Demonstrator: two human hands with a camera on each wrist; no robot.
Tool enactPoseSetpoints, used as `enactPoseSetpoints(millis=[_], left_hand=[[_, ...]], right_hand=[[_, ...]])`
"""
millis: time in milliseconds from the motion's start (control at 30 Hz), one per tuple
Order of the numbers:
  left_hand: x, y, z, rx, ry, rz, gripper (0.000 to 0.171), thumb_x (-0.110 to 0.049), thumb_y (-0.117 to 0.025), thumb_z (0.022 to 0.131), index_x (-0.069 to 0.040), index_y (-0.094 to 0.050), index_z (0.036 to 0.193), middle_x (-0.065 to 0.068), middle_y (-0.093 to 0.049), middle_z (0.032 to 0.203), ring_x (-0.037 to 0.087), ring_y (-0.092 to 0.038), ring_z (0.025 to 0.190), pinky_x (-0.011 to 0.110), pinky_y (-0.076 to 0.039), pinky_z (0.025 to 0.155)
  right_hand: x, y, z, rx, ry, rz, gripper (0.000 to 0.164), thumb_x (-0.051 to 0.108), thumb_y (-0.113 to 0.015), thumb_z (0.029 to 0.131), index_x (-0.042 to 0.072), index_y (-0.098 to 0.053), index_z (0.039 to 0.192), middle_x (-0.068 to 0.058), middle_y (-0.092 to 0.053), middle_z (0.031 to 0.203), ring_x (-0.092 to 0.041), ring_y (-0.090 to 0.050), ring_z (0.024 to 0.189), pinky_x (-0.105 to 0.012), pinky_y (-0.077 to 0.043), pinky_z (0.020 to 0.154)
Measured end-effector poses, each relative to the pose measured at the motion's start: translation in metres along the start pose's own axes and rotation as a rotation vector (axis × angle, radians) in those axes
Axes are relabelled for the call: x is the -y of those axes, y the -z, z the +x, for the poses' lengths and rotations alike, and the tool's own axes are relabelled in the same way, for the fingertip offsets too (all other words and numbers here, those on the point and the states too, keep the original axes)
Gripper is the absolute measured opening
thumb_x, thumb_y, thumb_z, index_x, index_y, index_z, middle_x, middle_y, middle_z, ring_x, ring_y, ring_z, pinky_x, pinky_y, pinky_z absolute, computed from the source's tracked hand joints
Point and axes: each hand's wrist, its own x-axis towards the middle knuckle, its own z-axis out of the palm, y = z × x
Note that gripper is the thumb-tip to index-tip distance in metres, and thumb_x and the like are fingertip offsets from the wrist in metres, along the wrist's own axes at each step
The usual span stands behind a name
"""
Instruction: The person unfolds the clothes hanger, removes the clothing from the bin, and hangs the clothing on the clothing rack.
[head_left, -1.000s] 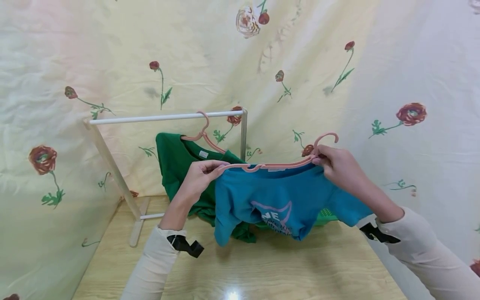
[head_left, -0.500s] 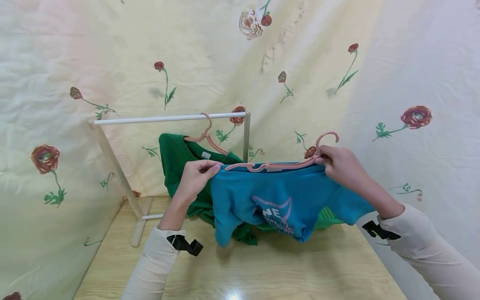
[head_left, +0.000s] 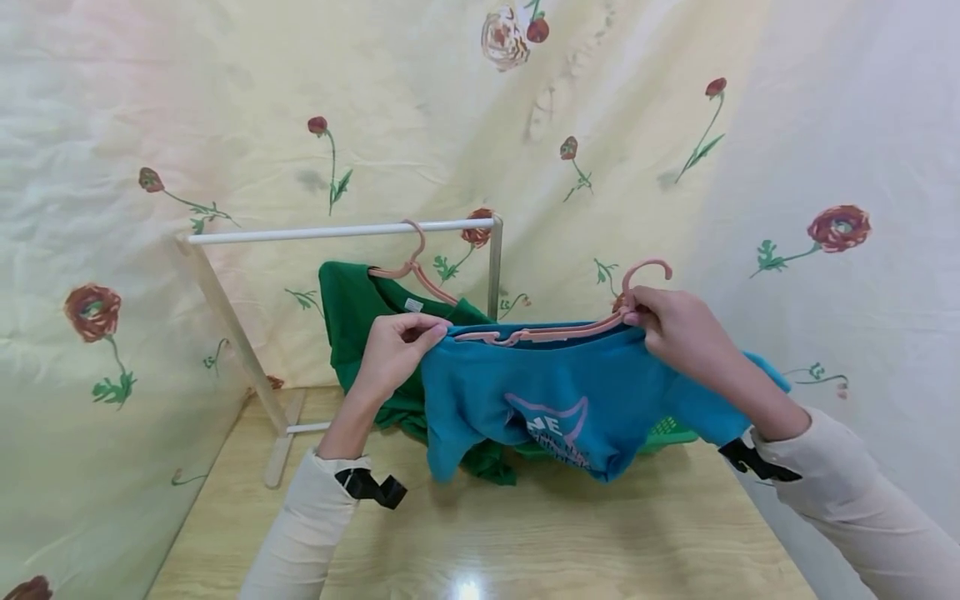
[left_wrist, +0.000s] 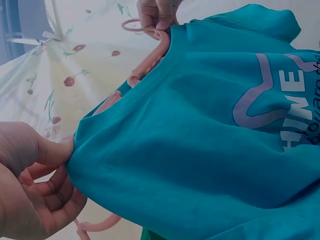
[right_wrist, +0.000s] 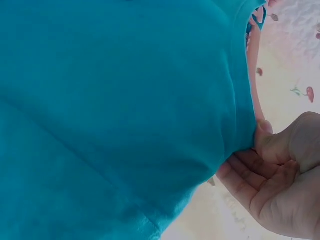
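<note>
A blue T-shirt [head_left: 540, 383] with a printed front is held up between both hands. Inside its stretched neckline runs a pink clothes hanger [head_left: 562, 334], its hook sticking up at the right. My left hand [head_left: 397, 350] pinches the shirt at the left end of the neckline, beside the hanger's tip. My right hand [head_left: 682, 329] grips the hanger just below its hook. In the right wrist view, the right thumb presses the hanger against the shirt's collar [right_wrist: 240, 100]. The left wrist view shows the left thumb and fingers pinching blue cloth [left_wrist: 165, 135]; the hanger's far tip is hidden there.
Behind the shirt, a green shirt [head_left: 352, 321] hangs on another pink hanger [head_left: 417, 242] from the white rail [head_left: 300, 233] of a small rack. A green basket [head_left: 671, 433] is partly covered by the blue shirt. Everything stands on a wooden table [head_left: 480, 533] before a flowered curtain.
The hanger's left end, earlier at my left fingertips, now lies within the neckline, while the left hand pinches cloth. The sleeve by my right forearm has swung outward.
</note>
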Motion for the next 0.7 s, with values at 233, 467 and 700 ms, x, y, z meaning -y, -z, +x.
enactPoseSetpoints(millis=[233,467,700], left_hand=[[-0.008,-0.006,0.003,-0.010,-0.041,0.032,0.019,-0.014,-0.070,0.097,-0.003,-0.078,0.110,0.015,-0.078,0.104,0.026,-0.071,0.091,0.018,-0.055,0.072],[-0.011,-0.019,0.007,-0.033,-0.055,0.025,0.020,-0.015,-0.071,0.096,-0.003,-0.078,0.110,0.014,-0.078,0.106,0.026,-0.072,0.094,0.019,-0.056,0.076],[-0.013,-0.036,0.012,-0.024,-0.068,-0.030,0.020,-0.015,-0.072,0.096,-0.004,-0.078,0.110,0.014,-0.078,0.104,0.025,-0.071,0.093,0.022,-0.056,0.076]], right_hand=[[0.016,0.000,0.009,0.022,0.009,0.001,0.007,-0.001,-0.067,0.095,-0.005,-0.068,0.101,-0.020,-0.073,0.094,-0.031,-0.069,0.080,-0.050,-0.062,0.073],[0.028,-0.008,0.019,0.031,0.014,0.021,0.006,0.000,-0.068,0.095,-0.002,-0.070,0.100,-0.018,-0.074,0.093,-0.031,-0.070,0.080,-0.050,-0.062,0.076],[0.035,-0.024,0.025,0.024,0.028,0.048,0.005,0.003,-0.070,0.094,-0.002,-0.070,0.096,-0.015,-0.074,0.087,-0.027,-0.066,0.073,-0.039,-0.061,0.066]])
